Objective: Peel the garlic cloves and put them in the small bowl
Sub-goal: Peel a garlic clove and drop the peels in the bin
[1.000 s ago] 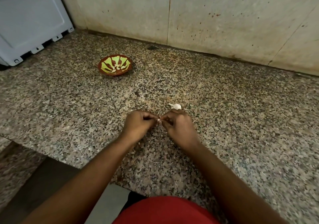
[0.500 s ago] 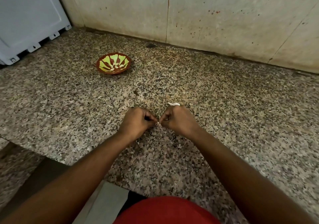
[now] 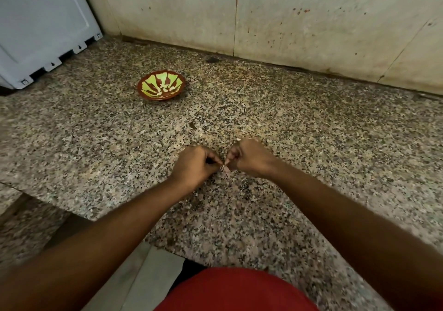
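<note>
You are pinching a garlic clove (image 3: 223, 167) between both hands, low over the middle of the worktop (image 3: 311, 157). The clove is showing only as a tiny pale speck at your fingertips; whether skin is on it cannot be told. Your left hand (image 3: 195, 164) is curling its grip tight, thumb and forefinger meeting on the clove. Your right hand (image 3: 249, 158) is doing the same from the other side, knuckles up. A white scrap (image 3: 239, 139), perhaps peel or another clove, is peeking out just behind your right hand.

The bowl (image 3: 161, 85), brown with green rays, is sitting well apart, ahead and to your left, with several pale peeled cloves (image 3: 165, 89) lying in it. Bare stone is lying between your hands and the bowl, and broad open worktop is stretching to your right. The near edge is running diagonally under your left forearm, dropping to a lower ledge.

The worktop is speckled granite. A stained beige wall (image 3: 311, 23) is backing it, and a pale blue crate (image 3: 40, 27) is standing at the far left corner.
</note>
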